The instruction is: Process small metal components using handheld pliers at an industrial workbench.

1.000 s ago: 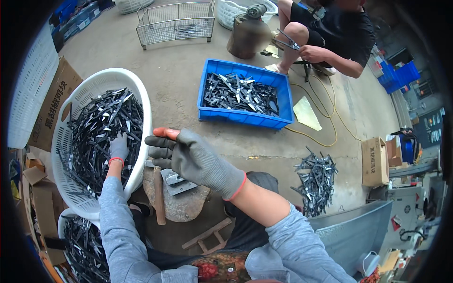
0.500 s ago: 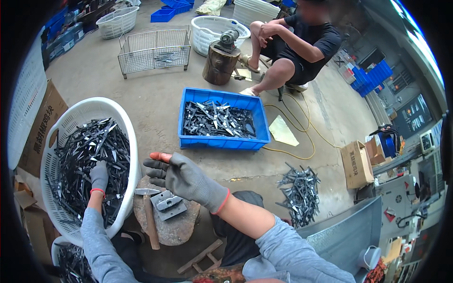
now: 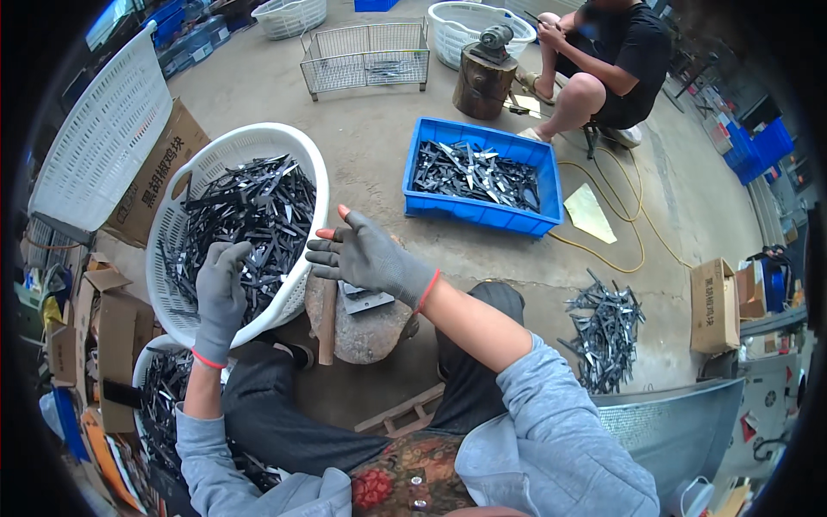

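Note:
My left hand (image 3: 222, 293), in a grey glove, is raised over the near side of a white basket (image 3: 320, 185) full of dark pointed metal blades (image 3: 250, 215). Its fingers are curled together; whatever they hold cannot be made out against the blades. My right hand (image 3: 370, 254), gloved with two fingertips bare, is open with fingers apart and holds nothing. It hovers above a round block (image 3: 366, 338), next to the basket rim. On that block lie a metal plate (image 3: 369, 302) and a hammer with a wooden handle (image 3: 327, 326); my right hand hides the hammer's head.
Ahead stands a blue crate (image 3: 482, 214) of blades. More blades lie in a floor pile (image 3: 607, 332) at right and a second basket (image 3: 142, 366) at lower left. A person (image 3: 616, 69) sits beyond, near a stump (image 3: 482, 82), a wire basket (image 3: 366, 65) and a yellow hose (image 3: 639, 202).
My left hand has come up out of the blades, fingers curling. My right hand stays open over the block, its fingers spreading. The view has shifted, moving the scene rightward and up.

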Available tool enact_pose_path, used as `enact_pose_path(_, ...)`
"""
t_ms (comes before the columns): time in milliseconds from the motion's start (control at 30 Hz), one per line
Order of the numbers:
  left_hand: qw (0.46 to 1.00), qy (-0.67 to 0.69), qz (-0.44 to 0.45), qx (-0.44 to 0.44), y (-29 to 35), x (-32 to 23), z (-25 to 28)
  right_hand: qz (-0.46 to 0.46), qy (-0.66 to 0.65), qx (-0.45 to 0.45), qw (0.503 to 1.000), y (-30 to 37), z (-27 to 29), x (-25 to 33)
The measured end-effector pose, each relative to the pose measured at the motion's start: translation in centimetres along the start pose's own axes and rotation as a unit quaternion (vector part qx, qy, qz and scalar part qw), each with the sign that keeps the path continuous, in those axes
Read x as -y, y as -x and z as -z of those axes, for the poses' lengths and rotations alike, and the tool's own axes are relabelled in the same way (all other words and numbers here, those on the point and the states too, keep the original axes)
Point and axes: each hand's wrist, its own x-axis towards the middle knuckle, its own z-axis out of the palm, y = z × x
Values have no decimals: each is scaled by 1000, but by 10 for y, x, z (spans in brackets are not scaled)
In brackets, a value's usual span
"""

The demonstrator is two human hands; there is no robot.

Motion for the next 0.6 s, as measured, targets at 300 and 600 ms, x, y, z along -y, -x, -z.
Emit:
enact_pose_path(300, 966, -122, -228, 28, -1, -95, -52, 60, -46, 245, 967, 66, 1, 11)
enact_pose_path(600, 949, 268, 162, 34, -7, -107, -94, 247, 105, 10, 963, 76, 14, 23)
